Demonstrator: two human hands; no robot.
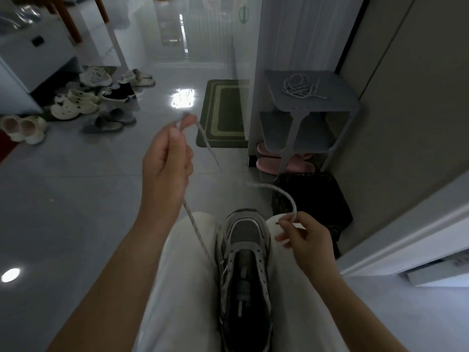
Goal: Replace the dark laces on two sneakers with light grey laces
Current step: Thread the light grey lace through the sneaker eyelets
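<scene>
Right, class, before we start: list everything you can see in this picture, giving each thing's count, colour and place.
sneaker: one, grey and black, on the person's lap, toe pointing away
lace: one, light grey, held in both hands, one stretch running down to the sneaker
spare lace: one, light grey, coiled on top of the shoe rack
shoe rack: one, grey-blue, right, by the wall
slippers: one pair, pink, bottom of the rack
mat: one, green, floor left of the rack
bag: one, black, floor below the rack
shoes: several pairs, white, black, grey, floor at left
legs: two, white trousers, under the sneaker
left hand: raised, grips the lace
right hand: beside the toe, pinches the lace
</scene>
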